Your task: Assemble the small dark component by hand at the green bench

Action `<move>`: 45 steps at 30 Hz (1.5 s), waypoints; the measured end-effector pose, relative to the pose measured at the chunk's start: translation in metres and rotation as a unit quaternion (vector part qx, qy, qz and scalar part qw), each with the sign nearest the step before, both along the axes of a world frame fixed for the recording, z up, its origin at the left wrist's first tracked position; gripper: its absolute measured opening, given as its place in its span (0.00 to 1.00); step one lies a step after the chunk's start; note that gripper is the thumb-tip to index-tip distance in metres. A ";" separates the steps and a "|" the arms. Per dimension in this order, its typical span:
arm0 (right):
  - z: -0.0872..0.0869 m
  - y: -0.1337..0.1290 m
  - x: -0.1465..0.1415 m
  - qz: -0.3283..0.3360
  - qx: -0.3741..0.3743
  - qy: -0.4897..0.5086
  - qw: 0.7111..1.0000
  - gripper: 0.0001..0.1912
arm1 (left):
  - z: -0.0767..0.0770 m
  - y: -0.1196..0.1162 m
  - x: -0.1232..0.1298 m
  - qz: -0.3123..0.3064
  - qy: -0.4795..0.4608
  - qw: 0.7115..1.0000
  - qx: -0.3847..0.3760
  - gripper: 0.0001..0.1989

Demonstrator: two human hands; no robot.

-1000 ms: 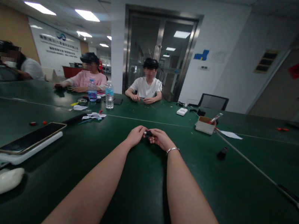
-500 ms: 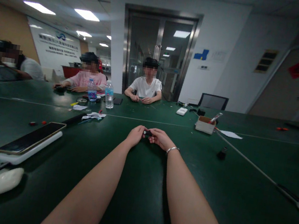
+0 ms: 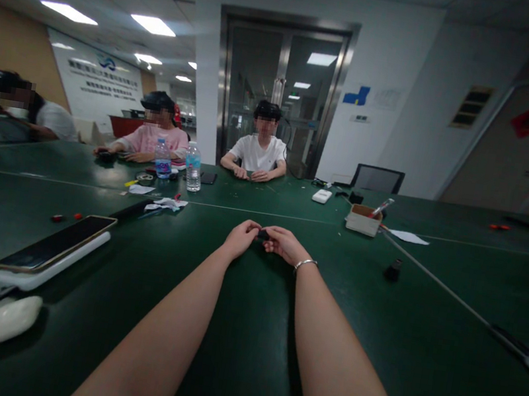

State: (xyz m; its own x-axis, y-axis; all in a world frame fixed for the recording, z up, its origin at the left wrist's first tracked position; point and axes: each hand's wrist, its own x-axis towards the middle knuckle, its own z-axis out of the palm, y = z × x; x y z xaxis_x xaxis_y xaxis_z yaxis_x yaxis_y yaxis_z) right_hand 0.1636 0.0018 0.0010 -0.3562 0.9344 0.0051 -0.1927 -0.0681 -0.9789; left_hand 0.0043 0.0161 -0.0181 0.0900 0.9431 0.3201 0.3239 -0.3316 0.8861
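Note:
A small black object point(image 3: 263, 234) sits between my two hands over the middle of the green table point(image 3: 248, 329); its kind is too small to make out. My right hand point(image 3: 286, 244), with a silver bracelet point(image 3: 305, 265) at the wrist, is closed on it in a pinch. On the other side, my left hand point(image 3: 242, 238) has its fingers bent together at the object's left end. The fingertips partly cover the object. To the right stands a small dark piece point(image 3: 393, 270) on the table.
At left lie a phone point(image 3: 59, 244) on a white block and a white mouse-shaped object point(image 3: 10, 321). Farther back are two water bottles point(image 3: 193, 170), crumpled paper point(image 3: 166, 204) and a small box point(image 3: 364, 222) with a pen. Several people sit across the table, one facing me point(image 3: 259, 153).
My left fingertips have shifted slightly about the black object, and a light spot at its left end no longer shows. My right hand has hardly moved.

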 end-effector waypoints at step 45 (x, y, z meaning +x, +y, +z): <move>0.008 -0.006 -0.001 -0.002 0.045 -0.024 0.999 0.26 | -0.003 0.003 -0.003 0.030 -0.020 0.999 0.000 0.13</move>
State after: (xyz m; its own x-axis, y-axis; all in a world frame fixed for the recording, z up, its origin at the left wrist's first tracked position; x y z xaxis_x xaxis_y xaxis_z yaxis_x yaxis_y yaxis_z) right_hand 0.1630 -0.0046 0.0092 -0.3535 0.9326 0.0734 -0.1463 0.0224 -0.9890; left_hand 0.0012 0.0193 -0.0209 0.0215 0.9465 0.3220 0.3078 -0.3127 0.8986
